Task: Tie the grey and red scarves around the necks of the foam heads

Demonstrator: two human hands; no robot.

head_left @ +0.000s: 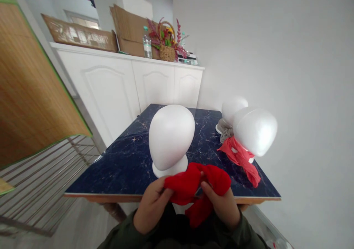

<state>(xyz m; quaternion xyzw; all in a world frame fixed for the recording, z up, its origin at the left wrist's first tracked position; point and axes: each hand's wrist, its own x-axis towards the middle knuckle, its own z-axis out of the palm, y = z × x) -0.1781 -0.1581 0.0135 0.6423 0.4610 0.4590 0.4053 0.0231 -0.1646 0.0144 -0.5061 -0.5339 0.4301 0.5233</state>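
A bright red cloth is bunched and looped between my two hands at the table's near edge, one end hanging down. My left hand pinches its left end between thumb and fingers. On the other side, my right hand grips the cloth, its thumb on top and other fingers partly covered. Just beyond the cloth, a white mannequin head stands upright on its round base, with nothing on it. Another white head at the right has a coral scarf around its neck.
Behind it stands a third white head with a grey cloth at its base. The dark blue marbled table lies before a white cabinet holding boxes, a bottle and a flower basket. A metal rack is at the left.
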